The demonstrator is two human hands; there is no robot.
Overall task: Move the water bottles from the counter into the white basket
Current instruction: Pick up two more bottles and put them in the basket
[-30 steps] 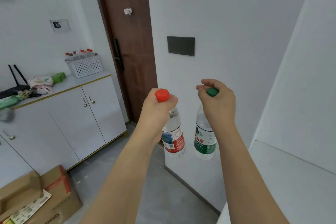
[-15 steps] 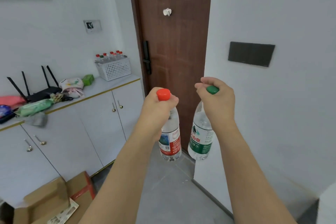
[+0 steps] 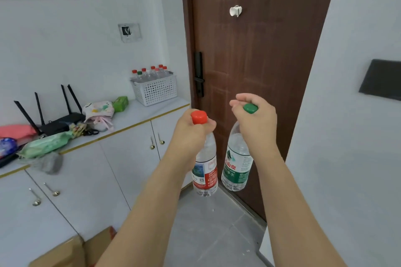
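Note:
My left hand point(image 3: 191, 136) grips the neck of a red-capped water bottle point(image 3: 206, 171), which hangs upright in the air. My right hand point(image 3: 258, 123) grips a green-capped water bottle point(image 3: 236, 165) by its neck, beside the first one. The white perforated basket point(image 3: 156, 91) stands at the far right end of the counter point(image 3: 138, 115), well ahead and left of both hands. Several capped bottles point(image 3: 152, 72) stand inside it.
A brown door point(image 3: 256, 50) is straight ahead, with a white wall point(image 3: 347, 115) at my right. On the counter lie a black router point(image 3: 58, 123), a green packet point(image 3: 120, 104), cloth items and a green umbrella point(image 3: 45, 146). Cardboard boxes point(image 3: 65, 251) sit on the floor at lower left.
The view has swung right and closer to the cabinet, so the basket and door look larger. Both hands keep the same hold on their bottles.

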